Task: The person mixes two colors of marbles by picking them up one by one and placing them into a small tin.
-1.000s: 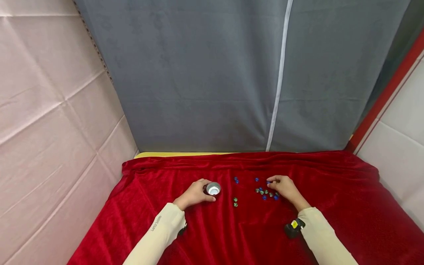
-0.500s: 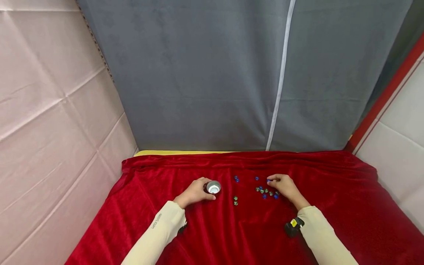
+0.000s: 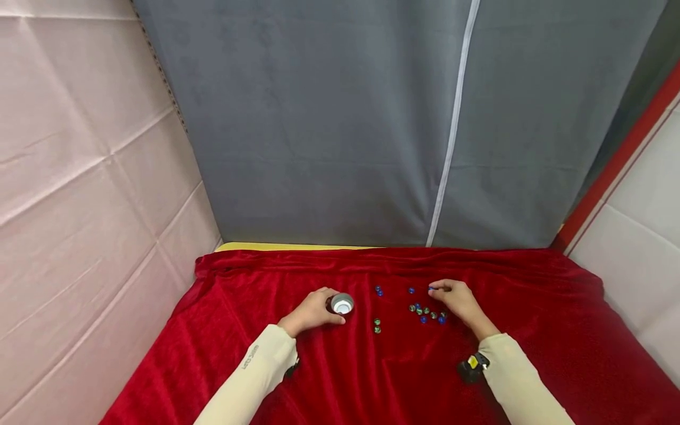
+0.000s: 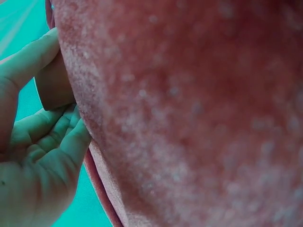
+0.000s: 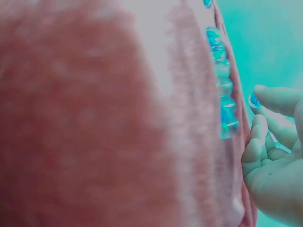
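Observation:
My left hand [image 3: 313, 310] grips a small dark-sided cup [image 3: 342, 304] with a pale inside, thumb and fingers on either side of it. In the left wrist view, the cup's brown wall [image 4: 56, 85] shows between the thumb and fingers. Over on the right, my right hand [image 3: 458, 301] pinches a blue marble [image 5: 255, 100] between thumb and forefinger. Just below that hand lies a loose group of blue and green marbles [image 3: 427, 310]. A single blue marble [image 3: 411, 290] sits to the left of the fingertips.
Between the hands, two blue marbles [image 3: 379, 291] and, nearer me, two green marbles [image 3: 377, 326] lie on the rumpled red velvet cloth [image 3: 350, 378]. A grey curtain [image 3: 329, 130] hangs behind the table; pale panels stand at both sides.
The pinched blue marble has shifted slightly away from the group and is more covered by the right fingers. The left hand and cup stay put; the head view tilts slightly.

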The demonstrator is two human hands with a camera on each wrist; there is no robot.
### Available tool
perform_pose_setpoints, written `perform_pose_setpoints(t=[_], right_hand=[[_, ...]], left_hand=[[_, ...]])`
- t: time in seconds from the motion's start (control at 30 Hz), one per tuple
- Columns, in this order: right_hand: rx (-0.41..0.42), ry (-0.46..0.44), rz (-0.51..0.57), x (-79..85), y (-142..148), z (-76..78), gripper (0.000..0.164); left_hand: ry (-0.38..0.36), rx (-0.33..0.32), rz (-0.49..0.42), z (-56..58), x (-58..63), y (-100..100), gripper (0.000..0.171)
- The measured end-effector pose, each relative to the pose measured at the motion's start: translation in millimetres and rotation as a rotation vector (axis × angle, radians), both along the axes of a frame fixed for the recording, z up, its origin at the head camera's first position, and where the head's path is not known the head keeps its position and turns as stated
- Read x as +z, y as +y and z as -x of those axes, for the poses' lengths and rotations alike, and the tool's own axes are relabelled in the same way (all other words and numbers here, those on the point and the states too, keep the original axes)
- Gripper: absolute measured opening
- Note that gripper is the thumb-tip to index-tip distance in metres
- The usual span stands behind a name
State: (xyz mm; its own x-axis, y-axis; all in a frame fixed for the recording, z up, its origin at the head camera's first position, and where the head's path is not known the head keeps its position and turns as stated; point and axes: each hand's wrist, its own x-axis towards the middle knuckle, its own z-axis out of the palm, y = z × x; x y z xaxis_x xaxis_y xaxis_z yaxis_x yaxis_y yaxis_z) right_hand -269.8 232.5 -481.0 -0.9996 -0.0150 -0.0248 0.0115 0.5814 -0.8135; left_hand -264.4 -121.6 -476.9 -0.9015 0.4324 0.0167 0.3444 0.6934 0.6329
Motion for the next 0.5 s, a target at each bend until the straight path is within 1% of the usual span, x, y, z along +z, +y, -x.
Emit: perform_pose_setpoints(t=[0.17,0.3,0.5], right_hand=[[0.018,0.021,-0.005,11.2,-5.7,2.7,0.032],[0.032,0.052,-0.009,20.1,-14.5,3.3,0.031],[0.062,0.091,0.019,27.4,-30.2,1.5,0.03]], left_hand=[[0.013,-0.001,0.007,1.4,-1.4,-0.7,0.054],[0.007,0.005,0.005,1.6,-2.6,-0.8,0.054],[0.007,0.006,0.004,0.4,-2.2,0.4,0.055]])
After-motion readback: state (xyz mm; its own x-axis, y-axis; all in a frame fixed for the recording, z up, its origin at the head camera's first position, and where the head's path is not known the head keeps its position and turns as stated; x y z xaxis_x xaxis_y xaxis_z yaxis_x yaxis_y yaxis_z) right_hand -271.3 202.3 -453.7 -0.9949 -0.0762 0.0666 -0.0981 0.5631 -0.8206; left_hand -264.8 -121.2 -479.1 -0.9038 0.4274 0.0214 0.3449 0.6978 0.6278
